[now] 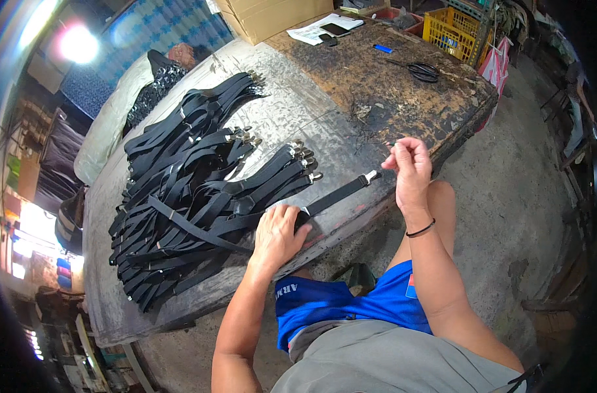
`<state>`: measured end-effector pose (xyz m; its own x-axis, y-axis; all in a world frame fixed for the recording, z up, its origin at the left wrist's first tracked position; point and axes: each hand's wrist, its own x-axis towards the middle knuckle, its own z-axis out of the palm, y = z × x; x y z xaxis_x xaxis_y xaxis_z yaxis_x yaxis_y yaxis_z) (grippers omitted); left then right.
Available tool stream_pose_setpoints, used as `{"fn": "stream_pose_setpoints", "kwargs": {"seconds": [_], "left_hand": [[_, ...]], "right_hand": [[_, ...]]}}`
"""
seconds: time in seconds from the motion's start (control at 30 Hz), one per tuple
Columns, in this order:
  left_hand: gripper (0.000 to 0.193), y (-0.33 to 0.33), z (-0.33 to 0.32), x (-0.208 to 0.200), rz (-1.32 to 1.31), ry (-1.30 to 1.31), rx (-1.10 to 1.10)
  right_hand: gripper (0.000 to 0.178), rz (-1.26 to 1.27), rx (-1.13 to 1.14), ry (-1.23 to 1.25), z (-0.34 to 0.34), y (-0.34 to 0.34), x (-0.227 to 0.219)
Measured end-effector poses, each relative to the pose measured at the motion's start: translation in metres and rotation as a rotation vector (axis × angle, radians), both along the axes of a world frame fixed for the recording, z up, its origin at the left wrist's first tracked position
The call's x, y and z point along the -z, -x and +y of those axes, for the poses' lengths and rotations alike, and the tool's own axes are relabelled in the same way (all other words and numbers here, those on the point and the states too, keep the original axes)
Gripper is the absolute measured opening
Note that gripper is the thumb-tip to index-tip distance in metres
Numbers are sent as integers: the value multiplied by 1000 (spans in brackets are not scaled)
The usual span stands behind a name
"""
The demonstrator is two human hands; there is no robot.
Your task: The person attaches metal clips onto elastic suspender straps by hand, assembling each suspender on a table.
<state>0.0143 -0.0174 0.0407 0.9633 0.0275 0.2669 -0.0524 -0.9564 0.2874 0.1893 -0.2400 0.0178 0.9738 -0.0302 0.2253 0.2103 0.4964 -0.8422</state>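
Note:
Black elastic suspenders point(180, 190) with metal clips lie in several overlapping bundles across the table point(105, 301). My left hand point(279, 237) rests at their near right side, fingers curled down over a suspender strap point(338, 197). That strap runs out to the right and ends in a silver clip point(370, 176) near the table's edge. Raised just beyond the clip is my right hand point(408, 165), thumb and fingertips pinched together. A tiny dark piece shows at its fingertips, too small to name.
Scissors point(421, 71), a blue object point(383, 48), papers point(311, 31) and a phone point(335, 29) lie on the table's far end. A cardboard box point(272, 16) and a yellow crate point(450, 33) stand beyond. The table's edge runs close before my legs.

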Motion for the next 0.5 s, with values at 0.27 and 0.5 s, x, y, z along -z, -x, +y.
{"fn": "stream_pose_setpoints", "kwargs": {"seconds": [0.27,0.5], "left_hand": [[15,-8,15,-11,237,-46,-49],[28,-25,36,-6,330,-35,-128]], "right_hand": [[7,-183,-131,309,52,27,16],[6,-221,-212,412,69,38,16]]}}
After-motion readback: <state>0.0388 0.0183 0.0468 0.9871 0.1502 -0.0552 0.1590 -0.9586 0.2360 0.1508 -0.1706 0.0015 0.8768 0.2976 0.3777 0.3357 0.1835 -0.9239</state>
